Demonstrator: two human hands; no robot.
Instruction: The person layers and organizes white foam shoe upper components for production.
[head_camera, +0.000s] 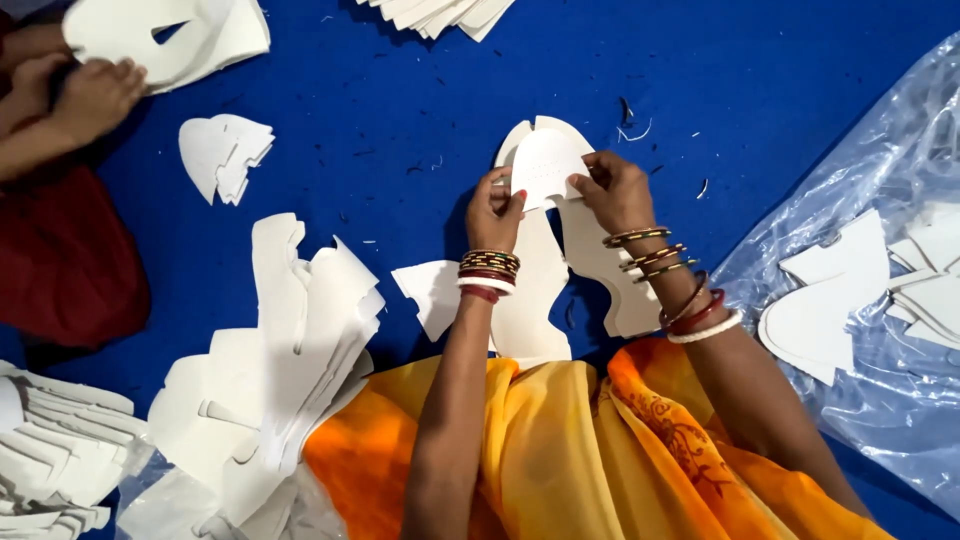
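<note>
My left hand (492, 212) and my right hand (612, 190) both pinch a small white cut-out piece (545, 165), one at each side edge. Under it lies a large white horseshoe-shaped cut-out (540, 290) with two long legs running toward my lap. Several bangles ring both wrists. My orange garment (560, 450) fills the bottom of the view.
A blue mat (400, 90) covers the floor. Heaps of white cut-outs (290, 360) lie at the left, with smaller stacks (225, 155) further up. A clear plastic bag (880, 290) with more pieces is at the right. Another person's hands (85, 95) hold pieces at top left.
</note>
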